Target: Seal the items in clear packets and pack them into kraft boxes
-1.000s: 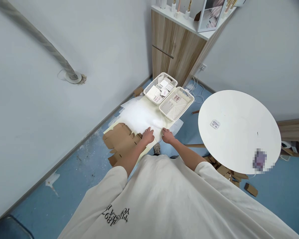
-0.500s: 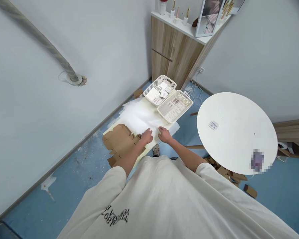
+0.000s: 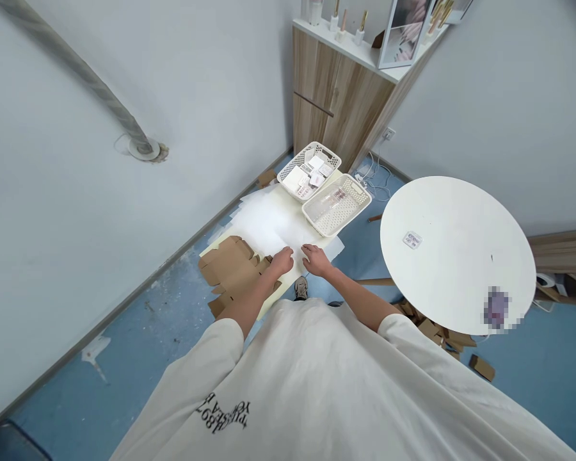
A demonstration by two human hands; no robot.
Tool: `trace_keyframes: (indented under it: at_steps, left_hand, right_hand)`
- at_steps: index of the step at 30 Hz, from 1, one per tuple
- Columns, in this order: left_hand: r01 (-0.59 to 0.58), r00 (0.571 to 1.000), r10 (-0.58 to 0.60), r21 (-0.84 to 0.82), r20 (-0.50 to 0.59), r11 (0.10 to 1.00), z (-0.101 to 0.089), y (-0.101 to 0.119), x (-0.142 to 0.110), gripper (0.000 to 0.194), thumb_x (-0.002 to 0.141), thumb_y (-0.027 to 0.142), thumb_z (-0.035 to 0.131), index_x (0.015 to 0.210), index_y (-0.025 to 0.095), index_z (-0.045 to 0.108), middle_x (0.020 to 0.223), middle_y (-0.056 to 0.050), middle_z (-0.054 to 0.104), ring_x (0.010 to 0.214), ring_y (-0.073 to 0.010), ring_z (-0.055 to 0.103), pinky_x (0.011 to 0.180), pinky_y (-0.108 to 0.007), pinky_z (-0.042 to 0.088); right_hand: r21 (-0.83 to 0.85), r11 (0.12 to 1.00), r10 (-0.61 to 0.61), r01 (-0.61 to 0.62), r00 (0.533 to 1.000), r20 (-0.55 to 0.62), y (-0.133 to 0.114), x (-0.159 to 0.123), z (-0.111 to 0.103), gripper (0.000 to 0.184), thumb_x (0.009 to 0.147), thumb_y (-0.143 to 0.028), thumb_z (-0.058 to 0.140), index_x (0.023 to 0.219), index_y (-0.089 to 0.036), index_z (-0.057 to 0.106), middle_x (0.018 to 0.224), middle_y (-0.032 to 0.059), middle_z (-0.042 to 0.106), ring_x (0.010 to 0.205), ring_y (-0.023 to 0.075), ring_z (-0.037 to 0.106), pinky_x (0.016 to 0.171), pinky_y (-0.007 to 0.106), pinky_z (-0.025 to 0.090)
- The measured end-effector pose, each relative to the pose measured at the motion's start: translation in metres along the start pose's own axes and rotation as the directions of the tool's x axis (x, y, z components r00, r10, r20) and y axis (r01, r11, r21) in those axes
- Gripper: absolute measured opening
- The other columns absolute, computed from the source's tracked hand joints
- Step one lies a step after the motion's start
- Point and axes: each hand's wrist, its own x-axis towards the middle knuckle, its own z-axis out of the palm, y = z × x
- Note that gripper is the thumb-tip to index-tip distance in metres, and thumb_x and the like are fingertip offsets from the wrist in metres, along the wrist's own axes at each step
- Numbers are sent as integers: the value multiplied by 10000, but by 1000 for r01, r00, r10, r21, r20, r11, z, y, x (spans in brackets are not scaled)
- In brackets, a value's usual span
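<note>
My left hand and my right hand rest side by side on the near edge of a stack of thin white sheets on a small pale table. Both hands lie palm down with fingers bent onto the paper; whether they pinch a sheet is too small to tell. Flat brown cardboard box blanks lie just left of my left hand. Two white perforated baskets stand at the table's far end: one with small packets, the other with clear packets.
A round white table stands to the right with a small label on it. A wooden cabinet is in the corner. Cardboard scraps lie on the blue floor under the round table. A grey wall runs along the left.
My right hand has slid slightly left, closer to my left hand, on the sheets' near edge. The view shifted a little.
</note>
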Motion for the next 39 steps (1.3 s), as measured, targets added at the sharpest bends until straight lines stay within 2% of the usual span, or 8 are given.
trace_keyframes:
  at_steps: [5, 12, 15, 21, 26, 32, 35, 39]
  left_hand:
    - [1, 997, -3, -32, -71, 999, -5, 3, -3, 401, 958, 129, 417, 1340, 182, 528, 1382, -106, 578, 1281, -220, 546, 1082, -344, 434]
    - [-38, 968, 64, 110, -241, 993, -28, 31, -1, 424, 962, 104, 391, 1359, 207, 499, 1363, -141, 509, 1243, -276, 514, 1036, -407, 405]
    - [-62, 975, 92, 150, -202, 987, -32, 40, 7, 461, 950, 94, 408, 1381, 226, 503, 1400, -145, 476, 1276, -292, 474, 1054, -429, 373]
    - [-120, 981, 147, 201, -128, 972, -24, 48, 27, 352, 1001, 207, 429, 1333, 217, 545, 1411, -138, 497, 1292, -304, 457, 1068, -441, 352]
    - [-185, 974, 210, 235, -87, 954, -17, 60, 40, 447, 959, 175, 491, 1405, 193, 475, 1523, -155, 408, 1299, -325, 462, 1053, -446, 367]
    - [-226, 962, 253, 226, -99, 948, -21, 71, 53, 472, 955, 140, 407, 1421, 192, 462, 1622, -125, 291, 1270, -311, 504, 1052, -446, 380]
    - [-254, 960, 274, 242, -54, 936, -20, 69, 59, 491, 928, 72, 395, 1397, 190, 481, 1566, -135, 377, 1234, -289, 526, 1031, -426, 394]
    - [-250, 966, 258, 273, 7, 929, -18, 63, 65, 416, 918, 24, 395, 1256, 172, 586, 1286, -159, 573, 1203, -287, 528, 1022, -416, 391]
  right_hand:
    - [16, 998, 52, -53, 998, 37, -4, 0, -2, 551, 976, -291, 422, 1506, -143, 453, 1565, 133, 422, 1359, 298, 437, 1088, 408, 380]
    - [7, 1000, -1, 1, 1000, 25, -9, 0, -8, 526, 959, -284, 467, 1471, -168, 493, 1556, 115, 432, 1341, 305, 438, 1066, 412, 385]
    - [0, 1000, 10, -10, 1000, -4, -3, -2, -13, 448, 980, -253, 432, 1404, -188, 563, 1504, 109, 482, 1300, 288, 462, 1046, 395, 386]
    - [-18, 963, 256, -269, 934, -249, 23, 2, -35, 434, 1027, -256, 353, 1414, -169, 531, 1306, 170, 580, 1199, 312, 488, 999, 411, 360]
    - [-50, 943, 310, -329, 923, -229, 41, 7, -48, 387, 1048, -277, 330, 1277, -184, 628, 1199, 169, 616, 1143, 308, 514, 956, 399, 345]
    - [-40, 940, 323, -340, 920, -220, 47, 10, -48, 399, 1061, -301, 325, 1210, -190, 678, 1163, 155, 644, 1107, 287, 544, 913, 372, 359]
    - [-36, 939, 327, -342, 921, -214, 47, 12, -48, 390, 1058, -298, 337, 1214, -189, 677, 1173, 154, 647, 1102, 284, 547, 907, 369, 366]
    - [-40, 943, 315, -331, 924, -214, 49, 13, -50, 394, 1054, -293, 335, 1182, -188, 692, 1161, 153, 653, 1090, 287, 550, 908, 375, 370]
